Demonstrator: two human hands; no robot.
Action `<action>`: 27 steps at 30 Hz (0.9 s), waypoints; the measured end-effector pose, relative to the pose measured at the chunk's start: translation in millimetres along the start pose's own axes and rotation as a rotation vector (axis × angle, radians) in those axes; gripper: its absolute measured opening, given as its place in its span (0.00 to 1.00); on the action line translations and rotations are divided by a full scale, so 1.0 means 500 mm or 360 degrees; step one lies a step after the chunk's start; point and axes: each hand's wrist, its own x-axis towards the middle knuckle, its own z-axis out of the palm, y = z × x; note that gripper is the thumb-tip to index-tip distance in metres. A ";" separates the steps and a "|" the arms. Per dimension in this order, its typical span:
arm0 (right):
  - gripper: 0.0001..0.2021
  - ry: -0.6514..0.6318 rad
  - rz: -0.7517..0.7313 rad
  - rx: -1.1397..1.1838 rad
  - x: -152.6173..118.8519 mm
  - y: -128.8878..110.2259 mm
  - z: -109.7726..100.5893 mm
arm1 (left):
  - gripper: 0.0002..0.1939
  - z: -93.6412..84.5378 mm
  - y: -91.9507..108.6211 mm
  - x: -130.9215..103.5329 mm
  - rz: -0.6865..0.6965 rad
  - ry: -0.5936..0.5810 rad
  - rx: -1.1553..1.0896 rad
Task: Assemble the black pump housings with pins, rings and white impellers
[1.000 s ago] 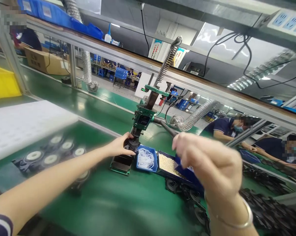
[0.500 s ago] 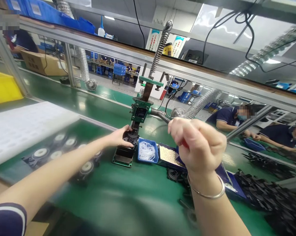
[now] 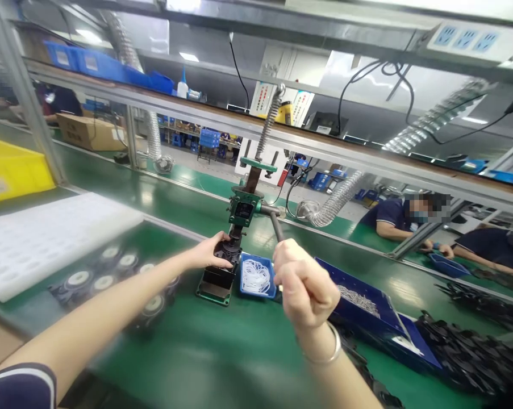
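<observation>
A green hand press (image 3: pixel 244 205) with a coil spring on top stands on the bench ahead of me. My right hand (image 3: pixel 306 283), with a bangle at the wrist, is closed in a fist round the press lever (image 3: pixel 277 227). Under the ram sits a black round plastic part (image 3: pixel 227 250). My left hand (image 3: pixel 207 253) grips that part, thumb in front and fingers behind. Just right of the press base (image 3: pixel 216 289) is a blue tray (image 3: pixel 243 291) of white rings. Several black parts with white centres (image 3: pixel 103 282) lie left of the press, partly behind my left forearm.
Dark blue bins (image 3: pixel 403 341) with small metal pieces stand on the right, beside a heap of black parts (image 3: pixel 464 358). A white perforated sheet (image 3: pixel 47 238) and a yellow bin (image 3: pixel 13 170) are at left. A shelf rail (image 3: pixel 324 142) crosses above. Co-workers sit beyond the right side.
My right hand has pulled the lever down and to the left, closer to the press. The left hand stays on the black part. The camera view has tilted up slightly.
</observation>
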 end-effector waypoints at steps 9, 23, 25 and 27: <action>0.19 0.0203 0.0273 -0.0248 0.161 0.068 -0.063 | 0.33 0.140 0.061 -0.158 -0.0057 -0.0042 -0.0076; 0.13 -0.0906 0.2179 -0.1566 -0.203 0.287 -0.416 | 0.21 0.385 0.012 -0.185 0.0364 -0.0393 -0.0138; 0.13 -0.1001 0.2280 -0.1493 -0.228 0.304 -0.413 | 0.22 0.394 -0.002 -0.189 0.0425 -0.0342 -0.0124; 0.13 -0.1047 0.2354 -0.1431 -0.244 0.320 -0.405 | 0.22 0.402 -0.010 -0.192 0.0461 -0.0302 -0.0117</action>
